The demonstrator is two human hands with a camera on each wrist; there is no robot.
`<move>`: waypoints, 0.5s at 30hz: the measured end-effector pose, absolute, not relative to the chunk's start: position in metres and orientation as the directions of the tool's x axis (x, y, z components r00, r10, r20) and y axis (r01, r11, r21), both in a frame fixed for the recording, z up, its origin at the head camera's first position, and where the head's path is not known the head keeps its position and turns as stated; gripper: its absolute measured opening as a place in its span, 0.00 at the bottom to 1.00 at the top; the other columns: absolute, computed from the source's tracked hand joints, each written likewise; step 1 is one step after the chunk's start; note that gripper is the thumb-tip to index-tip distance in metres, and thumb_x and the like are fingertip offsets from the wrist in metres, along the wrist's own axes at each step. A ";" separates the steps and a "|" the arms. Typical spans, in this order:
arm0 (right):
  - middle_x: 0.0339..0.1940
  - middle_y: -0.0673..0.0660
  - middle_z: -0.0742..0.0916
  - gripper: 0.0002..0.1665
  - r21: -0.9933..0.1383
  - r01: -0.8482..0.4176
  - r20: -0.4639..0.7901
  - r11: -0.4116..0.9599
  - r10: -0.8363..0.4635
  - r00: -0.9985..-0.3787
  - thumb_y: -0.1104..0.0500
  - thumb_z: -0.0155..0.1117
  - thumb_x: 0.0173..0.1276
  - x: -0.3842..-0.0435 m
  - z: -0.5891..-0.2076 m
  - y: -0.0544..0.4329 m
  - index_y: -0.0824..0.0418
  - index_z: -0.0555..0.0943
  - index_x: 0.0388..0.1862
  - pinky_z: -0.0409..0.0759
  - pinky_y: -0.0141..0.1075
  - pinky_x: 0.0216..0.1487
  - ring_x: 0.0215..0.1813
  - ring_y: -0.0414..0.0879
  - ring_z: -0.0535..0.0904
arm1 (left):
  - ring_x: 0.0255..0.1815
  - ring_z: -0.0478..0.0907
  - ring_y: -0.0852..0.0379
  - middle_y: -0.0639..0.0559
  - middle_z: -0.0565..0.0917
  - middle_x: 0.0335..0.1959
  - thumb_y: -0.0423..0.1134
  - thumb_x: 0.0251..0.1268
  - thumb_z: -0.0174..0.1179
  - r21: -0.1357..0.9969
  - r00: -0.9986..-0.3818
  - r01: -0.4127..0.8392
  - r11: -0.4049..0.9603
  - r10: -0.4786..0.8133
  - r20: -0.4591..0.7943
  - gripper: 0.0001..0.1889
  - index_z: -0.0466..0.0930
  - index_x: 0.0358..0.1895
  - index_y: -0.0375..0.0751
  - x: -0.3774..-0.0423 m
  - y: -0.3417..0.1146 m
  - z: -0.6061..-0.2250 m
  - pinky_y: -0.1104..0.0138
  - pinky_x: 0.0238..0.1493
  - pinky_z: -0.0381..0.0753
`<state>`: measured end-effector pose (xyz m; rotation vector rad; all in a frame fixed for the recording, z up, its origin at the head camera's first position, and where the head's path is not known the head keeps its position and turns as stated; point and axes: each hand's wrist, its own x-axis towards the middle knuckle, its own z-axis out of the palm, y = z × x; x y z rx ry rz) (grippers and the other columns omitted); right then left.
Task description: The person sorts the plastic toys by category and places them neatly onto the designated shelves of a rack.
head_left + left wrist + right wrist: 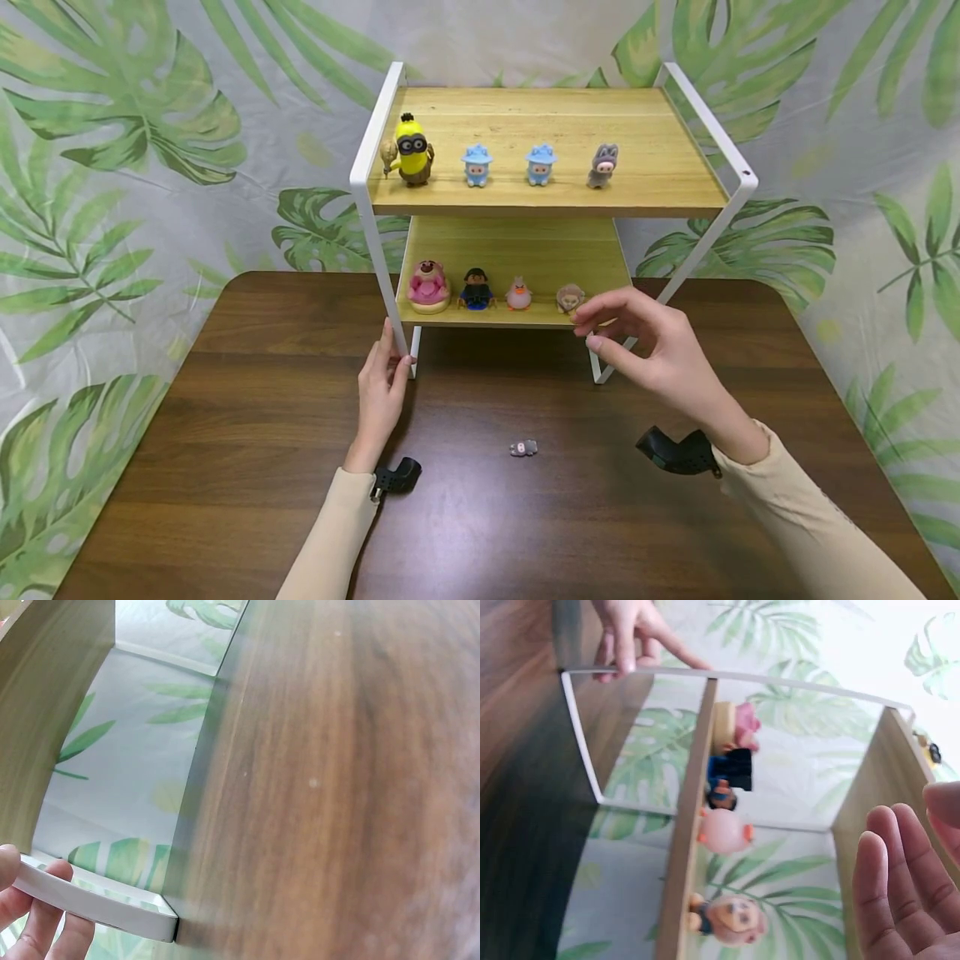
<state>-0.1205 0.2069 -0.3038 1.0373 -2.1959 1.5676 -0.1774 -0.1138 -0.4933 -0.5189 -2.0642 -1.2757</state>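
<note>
My left hand (381,398) grips the white front leg (97,904) of a two-tier shelf, its thumb on one side and fingers round the other in the left wrist view. My right hand (656,354) hovers by the lower board's right end with fingers loosely bent and nothing between them. Closest to it on the lower board (517,317) is a lion figurine (570,298). Left of that stand a pink duck-billed figurine (518,294), a dark-clothed figurine (476,289) and a pink bear (428,287). A small grey hooded figurine (523,448) lies on its side on the table.
On the upper board (540,117) stand a yellow goggled figurine (412,150), two blue-hatted figurines (477,165) and a grey hooded one with ears (603,166). The shelf's right white frame (708,237) rises behind my right hand. A leaf-patterned cloth (112,125) hangs behind the brown table (247,467).
</note>
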 end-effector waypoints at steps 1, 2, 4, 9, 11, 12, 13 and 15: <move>0.42 0.61 0.83 0.22 -0.718 -0.675 0.573 0.168 -0.408 -0.711 0.85 0.61 0.52 -0.121 -0.306 0.206 0.72 0.78 0.47 0.80 0.31 0.40 0.43 0.46 0.81 | 0.31 0.75 0.50 0.40 0.75 0.33 0.22 0.64 0.57 0.639 -0.714 0.624 0.450 -0.003 0.700 0.45 0.51 0.75 0.68 -0.177 -0.114 -0.493 0.59 0.29 0.82; 0.42 0.61 0.84 0.23 -0.717 -0.678 0.574 0.161 -0.415 -0.706 0.85 0.61 0.52 -0.121 -0.309 0.206 0.72 0.78 0.47 0.80 0.31 0.41 0.44 0.46 0.81 | 0.31 0.75 0.50 0.40 0.75 0.33 0.22 0.64 0.56 0.640 -0.716 0.622 0.451 -0.002 0.698 0.44 0.51 0.75 0.68 -0.177 -0.114 -0.494 0.59 0.30 0.82; 0.44 0.60 0.84 0.24 -0.719 -0.677 0.568 0.154 -0.430 -0.701 0.85 0.61 0.52 -0.121 -0.314 0.205 0.71 0.78 0.48 0.80 0.31 0.41 0.45 0.45 0.80 | 0.31 0.75 0.50 0.40 0.75 0.34 0.23 0.65 0.56 0.643 -0.721 0.617 0.454 0.000 0.693 0.44 0.50 0.75 0.67 -0.177 -0.114 -0.494 0.62 0.31 0.82; 0.47 0.59 0.84 0.21 -0.755 -0.628 0.497 0.187 -0.461 -0.735 0.80 0.63 0.56 -0.120 -0.327 0.205 0.68 0.78 0.49 0.80 0.34 0.42 0.48 0.48 0.79 | 0.30 0.74 0.48 0.38 0.74 0.33 0.20 0.62 0.57 0.630 -0.703 0.632 0.452 -0.007 0.711 0.47 0.50 0.76 0.67 -0.178 -0.113 -0.494 0.61 0.29 0.81; 0.48 0.60 0.83 0.21 -0.767 -0.610 0.473 0.197 -0.468 -0.746 0.79 0.63 0.57 -0.119 -0.333 0.204 0.68 0.78 0.50 0.80 0.34 0.43 0.48 0.49 0.79 | 0.29 0.74 0.47 0.37 0.74 0.33 0.19 0.61 0.57 0.627 -0.699 0.635 0.451 -0.009 0.715 0.48 0.49 0.75 0.68 -0.178 -0.113 -0.494 0.57 0.28 0.81; 0.47 0.60 0.84 0.21 -0.768 -0.610 0.472 0.196 -0.471 -0.746 0.79 0.64 0.57 -0.119 -0.335 0.204 0.68 0.78 0.50 0.80 0.34 0.43 0.48 0.48 0.79 | 0.29 0.74 0.47 0.37 0.74 0.33 0.19 0.61 0.57 0.628 -0.700 0.635 0.449 -0.010 0.714 0.48 0.49 0.75 0.68 -0.178 -0.112 -0.494 0.53 0.27 0.81; 0.47 0.60 0.84 0.21 -0.768 -0.609 0.469 0.197 -0.475 -0.745 0.79 0.64 0.57 -0.119 -0.338 0.203 0.68 0.78 0.50 0.80 0.34 0.43 0.48 0.47 0.79 | 0.30 0.75 0.48 0.38 0.74 0.33 0.21 0.62 0.57 0.633 -0.706 0.631 0.448 -0.008 0.709 0.47 0.50 0.75 0.69 -0.178 -0.113 -0.494 0.54 0.28 0.81; 0.48 0.59 0.84 0.21 -0.770 -0.606 0.462 0.198 -0.482 -0.744 0.79 0.63 0.58 -0.119 -0.344 0.203 0.67 0.78 0.50 0.80 0.34 0.43 0.48 0.46 0.79 | 0.31 0.75 0.50 0.40 0.75 0.34 0.22 0.64 0.57 0.641 -0.715 0.624 0.448 -0.004 0.699 0.45 0.50 0.75 0.70 -0.178 -0.114 -0.494 0.56 0.29 0.82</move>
